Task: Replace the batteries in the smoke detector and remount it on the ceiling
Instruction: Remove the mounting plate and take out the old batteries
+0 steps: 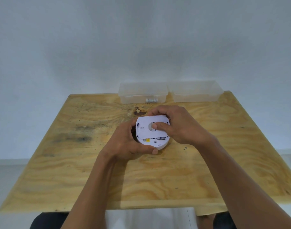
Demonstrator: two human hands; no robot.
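A round white smoke detector (pixel 158 143) is held just above the middle of the plywood table (pixel 78 162), back side up. Its flat white mounting plate (pixel 144 128) sits shifted toward the far side, so a strip of the inside with labels and a yellow patch shows at the near edge. My left hand (pixel 126 142) grips the detector body from the left, thumb curled under its near rim. My right hand (pixel 176 124) holds the plate from the right, thumb set in the plate's round centre hole and fingers curled over the far edge.
Two clear plastic boxes stand side by side at the table's far edge: the left box (pixel 141 91) has batteries (pixel 151 100) lying at its front wall, the right box (pixel 197 93) looks bare. A dark knot (pixel 139 110) marks the wood. A pale wall rises behind.
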